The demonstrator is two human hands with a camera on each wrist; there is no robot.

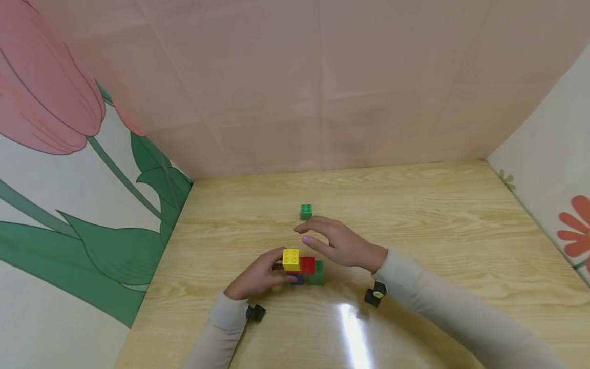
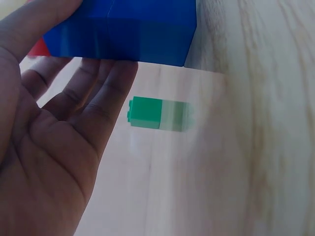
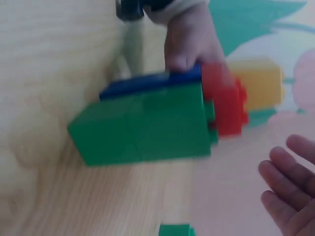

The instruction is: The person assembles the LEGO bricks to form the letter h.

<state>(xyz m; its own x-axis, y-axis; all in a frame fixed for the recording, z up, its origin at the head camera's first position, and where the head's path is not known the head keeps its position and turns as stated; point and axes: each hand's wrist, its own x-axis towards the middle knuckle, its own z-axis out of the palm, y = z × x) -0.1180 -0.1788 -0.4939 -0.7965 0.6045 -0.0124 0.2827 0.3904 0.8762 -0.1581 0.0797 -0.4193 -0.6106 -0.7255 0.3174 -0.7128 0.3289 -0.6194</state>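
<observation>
A small structure of toy building bricks stands on the table. Its blue column (image 2: 142, 29) and green column (image 3: 142, 125) are side by side, bridged by a red brick (image 1: 308, 265), with a yellow brick (image 1: 291, 260) on top at the left. My left hand (image 1: 258, 274) holds the blue column, thumb on the near side and fingers behind. To the upper right of the structure, my right hand (image 1: 338, 243) hovers with extended fingers and nothing in it. Just beyond its fingertips a loose green brick (image 1: 306, 211) sits studs up.
The wooden table (image 1: 438, 220) meets a pink back wall (image 1: 322, 102). Panels with printed flowers, the left one (image 1: 152, 246) and the right one (image 1: 539, 174), border it on both sides. A bright light reflection (image 1: 354, 333) lies on the near part of the table.
</observation>
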